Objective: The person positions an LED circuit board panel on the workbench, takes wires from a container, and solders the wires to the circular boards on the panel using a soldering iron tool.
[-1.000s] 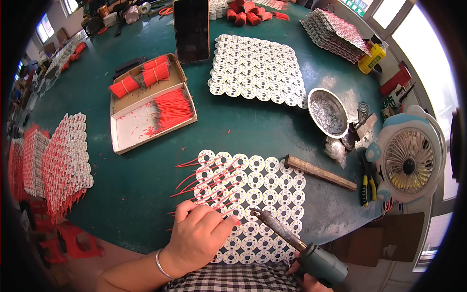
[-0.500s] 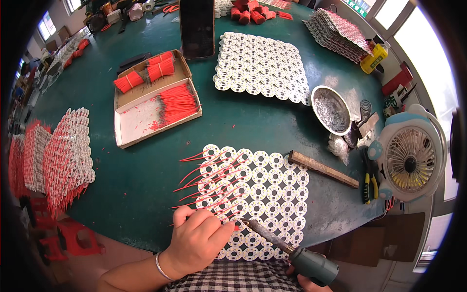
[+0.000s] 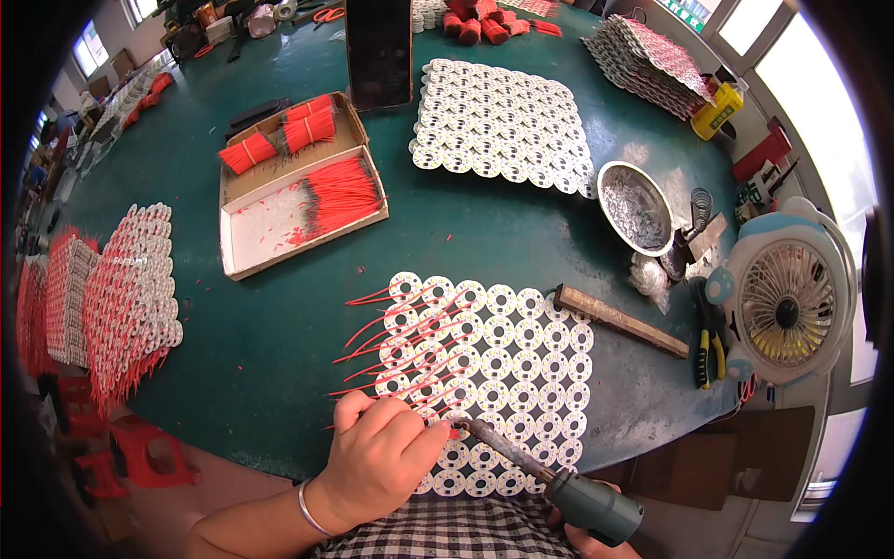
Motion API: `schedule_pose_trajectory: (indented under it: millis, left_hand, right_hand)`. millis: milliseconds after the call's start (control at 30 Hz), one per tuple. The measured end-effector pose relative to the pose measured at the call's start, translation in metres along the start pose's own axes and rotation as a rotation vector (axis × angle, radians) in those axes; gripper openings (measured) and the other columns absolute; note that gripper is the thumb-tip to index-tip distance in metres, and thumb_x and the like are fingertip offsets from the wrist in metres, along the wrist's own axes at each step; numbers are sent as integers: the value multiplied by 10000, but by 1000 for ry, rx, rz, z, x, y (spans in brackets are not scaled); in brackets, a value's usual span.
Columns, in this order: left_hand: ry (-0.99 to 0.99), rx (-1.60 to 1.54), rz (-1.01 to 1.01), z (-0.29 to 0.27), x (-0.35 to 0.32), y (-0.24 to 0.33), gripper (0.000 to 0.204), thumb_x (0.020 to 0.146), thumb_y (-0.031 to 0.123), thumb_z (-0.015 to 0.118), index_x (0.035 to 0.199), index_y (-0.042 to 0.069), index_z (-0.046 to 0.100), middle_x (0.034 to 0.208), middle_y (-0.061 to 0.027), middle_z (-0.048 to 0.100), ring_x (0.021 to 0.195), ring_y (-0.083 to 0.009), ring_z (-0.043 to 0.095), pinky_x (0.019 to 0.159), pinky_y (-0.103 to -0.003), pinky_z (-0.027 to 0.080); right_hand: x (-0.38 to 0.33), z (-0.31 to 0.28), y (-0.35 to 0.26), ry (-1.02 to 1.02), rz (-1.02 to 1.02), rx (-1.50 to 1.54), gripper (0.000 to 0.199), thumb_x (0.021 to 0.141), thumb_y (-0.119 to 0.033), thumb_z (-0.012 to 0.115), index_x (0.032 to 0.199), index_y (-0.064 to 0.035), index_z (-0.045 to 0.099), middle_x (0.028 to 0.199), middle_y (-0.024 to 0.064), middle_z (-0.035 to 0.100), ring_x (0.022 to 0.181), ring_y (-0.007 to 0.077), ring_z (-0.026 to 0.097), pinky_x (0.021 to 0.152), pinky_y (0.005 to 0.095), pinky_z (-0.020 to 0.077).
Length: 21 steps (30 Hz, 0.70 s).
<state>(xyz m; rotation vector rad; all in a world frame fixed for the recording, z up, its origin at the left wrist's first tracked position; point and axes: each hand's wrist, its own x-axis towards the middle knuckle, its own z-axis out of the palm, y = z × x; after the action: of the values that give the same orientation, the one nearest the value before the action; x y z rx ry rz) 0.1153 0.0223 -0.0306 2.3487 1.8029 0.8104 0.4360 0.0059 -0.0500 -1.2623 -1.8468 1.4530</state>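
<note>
Right hand (image 3: 596,545) at the bottom edge, mostly cut off by the frame; fingers wrapped around the grey-green handle of the soldering iron (image 3: 559,480). The iron angles up-left, its tip touching the near-left part of the white panel of round boards (image 3: 521,363).

Left hand (image 3: 377,456) rests on the panel's near-left corner, fingers curled and pinched right at the iron tip; what they grip is too small to tell, probably one red wire. Silver bracelet (image 3: 312,508) on that wrist.

Red wires (image 3: 400,340) stick out from the panel's left columns, fanning left over the green table (image 3: 270,335).

Wooden stick (image 3: 619,320) lies just right of the panel. Small fan (image 3: 787,312) at the right edge, yellow-handled pliers (image 3: 710,349) beside it.

Mid table: metal bowl (image 3: 635,207), cardboard tray (image 3: 298,200) with loose and bundled red wires.

Far: a second, bare panel (image 3: 507,126). Left edge: stacked wired panels (image 3: 130,289).
</note>
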Motion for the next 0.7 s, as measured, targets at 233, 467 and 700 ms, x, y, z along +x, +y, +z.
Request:
schedule_pose_trajectory:
  millis: [233, 467, 700]
  left_hand:
    - [-48, 10, -16, -3, -2, 2, 158, 786, 144, 629, 930, 114, 684, 767, 18, 511, 806, -172, 522, 793, -362, 341]
    - [61, -38, 4, -11, 5, 5, 169, 768, 134, 654, 931, 119, 692, 793, 29, 535, 802, -166, 536, 790, -367, 355]
    - [-20, -22, 30, 1, -1, 8, 158, 772, 139, 655, 926, 134, 692, 766, 34, 506, 783, -150, 532, 766, -358, 334]
  right_hand:
    - [-5, -1, 7, 135, -213, 40, 576, 811, -105, 710, 1309, 56, 470, 1219, 187, 580, 1095, 280, 588, 940, 373, 450]
    - [-38, -13, 45, -14, 15, 15, 556, 822, -105, 700, 1305, 53, 474, 1198, 184, 588, 1090, 275, 587, 938, 371, 451]
    - [-30, -9, 16, -118, 21, -461, 587, 797, -91, 720, 1301, 66, 463, 1163, 177, 611, 1058, 266, 608, 923, 366, 466]
